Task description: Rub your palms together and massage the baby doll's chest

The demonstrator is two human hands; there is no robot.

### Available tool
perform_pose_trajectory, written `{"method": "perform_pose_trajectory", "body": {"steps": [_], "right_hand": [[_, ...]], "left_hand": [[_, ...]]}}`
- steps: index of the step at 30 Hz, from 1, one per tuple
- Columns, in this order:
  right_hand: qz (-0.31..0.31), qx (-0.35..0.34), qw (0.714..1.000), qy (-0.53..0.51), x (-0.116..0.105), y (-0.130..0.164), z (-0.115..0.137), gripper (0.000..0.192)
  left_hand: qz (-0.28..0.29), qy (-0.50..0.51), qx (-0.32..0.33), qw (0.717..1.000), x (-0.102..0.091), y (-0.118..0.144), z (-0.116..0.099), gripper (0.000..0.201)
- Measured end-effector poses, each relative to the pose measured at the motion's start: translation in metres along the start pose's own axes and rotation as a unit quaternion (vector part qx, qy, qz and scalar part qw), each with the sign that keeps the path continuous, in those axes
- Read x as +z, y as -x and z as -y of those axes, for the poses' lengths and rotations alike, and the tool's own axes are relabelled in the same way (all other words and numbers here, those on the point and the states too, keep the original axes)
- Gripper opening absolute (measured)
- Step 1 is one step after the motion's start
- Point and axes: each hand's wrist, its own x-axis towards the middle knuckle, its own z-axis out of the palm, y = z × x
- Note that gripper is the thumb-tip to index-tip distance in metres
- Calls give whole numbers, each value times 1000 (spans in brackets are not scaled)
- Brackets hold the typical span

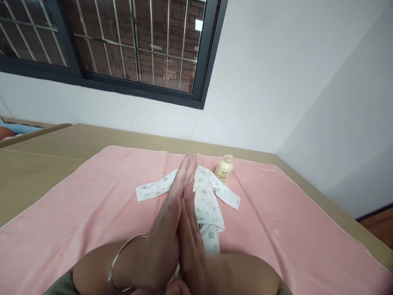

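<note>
The left hand (pixel 164 229) and right hand (pixel 192 235) are pressing flat together, palm to palm, fingers straight and holding nothing. They're hovering over the baby shirt (pixel 202 196), which is lying spread on the pink blanket (pixel 92 205), a lotion bottle (pixel 224 168) standing just beside its collar.

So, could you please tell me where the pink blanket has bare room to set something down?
The pink blanket is bare left of the baby shirt, out to its left edge, and right of the shirt below the lotion bottle. The middle is crowded: the shirt and the pressed-together left hand and right hand.
</note>
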Motion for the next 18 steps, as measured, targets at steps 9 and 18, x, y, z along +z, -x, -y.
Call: {"method": "perform_pose_trajectory", "body": {"steps": [9, 18], "right_hand": [[-4, -74, 997, -31, 0, -5, 0, 95], [99, 157, 982, -16, -44, -53, -57, 32]], "left_hand": [[-64, 70, -62, 994, -13, -35, -1, 59], [-209, -51, 46, 975, -51, -107, 76, 43]]}}
